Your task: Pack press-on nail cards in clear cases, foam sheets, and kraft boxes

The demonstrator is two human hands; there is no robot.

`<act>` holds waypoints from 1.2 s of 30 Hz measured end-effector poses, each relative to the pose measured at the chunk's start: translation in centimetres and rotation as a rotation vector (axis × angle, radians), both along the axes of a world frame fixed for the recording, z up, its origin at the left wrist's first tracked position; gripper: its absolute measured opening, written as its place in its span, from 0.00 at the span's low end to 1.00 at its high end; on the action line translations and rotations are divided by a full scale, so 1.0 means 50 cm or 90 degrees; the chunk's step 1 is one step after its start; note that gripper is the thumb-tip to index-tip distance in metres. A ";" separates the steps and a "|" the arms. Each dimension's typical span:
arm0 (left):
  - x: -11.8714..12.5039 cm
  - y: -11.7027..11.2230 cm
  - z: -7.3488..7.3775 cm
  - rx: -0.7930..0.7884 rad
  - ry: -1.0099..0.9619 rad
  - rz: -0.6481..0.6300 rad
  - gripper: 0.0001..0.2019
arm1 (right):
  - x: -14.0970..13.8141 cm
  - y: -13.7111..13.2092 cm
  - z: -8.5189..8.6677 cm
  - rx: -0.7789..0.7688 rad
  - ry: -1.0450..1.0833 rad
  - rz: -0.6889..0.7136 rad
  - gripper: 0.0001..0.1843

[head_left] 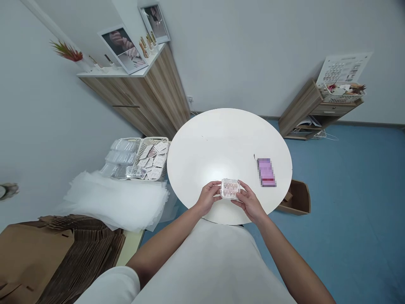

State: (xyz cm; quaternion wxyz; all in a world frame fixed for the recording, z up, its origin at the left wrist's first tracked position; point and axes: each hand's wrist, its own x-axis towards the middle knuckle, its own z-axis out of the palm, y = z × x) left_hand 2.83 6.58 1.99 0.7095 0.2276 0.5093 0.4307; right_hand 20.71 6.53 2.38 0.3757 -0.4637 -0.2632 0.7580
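Note:
Between my two hands is a small clear plastic case of press-on nails (230,188), with pale pink nails showing in rows inside. My left hand (208,197) grips its left edge, thumb on top and fingers at the side. On the opposite edge, my right hand (249,203) holds the case with thumb and fingers. The case is over the near part of a round white table (228,135). A purple, pixel-blurred flat object (266,172) lies to the right on the tabletop; its kind cannot be made out.
Left of the table are a white basket of cards (166,162), stacked clear plastic cases (122,152), white foam sheets (120,198) and folded brown cardboard (34,253). An open cardboard box (302,198) stands on the floor at right. Wooden cabinets (167,88) line the wall.

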 end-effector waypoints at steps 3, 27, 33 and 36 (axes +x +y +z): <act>-0.001 -0.006 0.005 0.005 0.051 -0.058 0.18 | 0.002 0.006 -0.004 0.023 -0.031 -0.017 0.34; 0.045 -0.027 -0.014 0.152 0.374 -0.289 0.21 | 0.063 0.001 -0.041 0.068 -0.199 0.020 0.23; 0.055 -0.032 -0.032 0.125 0.388 -0.222 0.20 | 0.067 0.020 -0.065 0.120 -0.217 0.074 0.29; 0.049 -0.036 -0.028 0.113 0.385 -0.203 0.20 | 0.076 0.035 -0.060 0.212 -0.262 0.116 0.36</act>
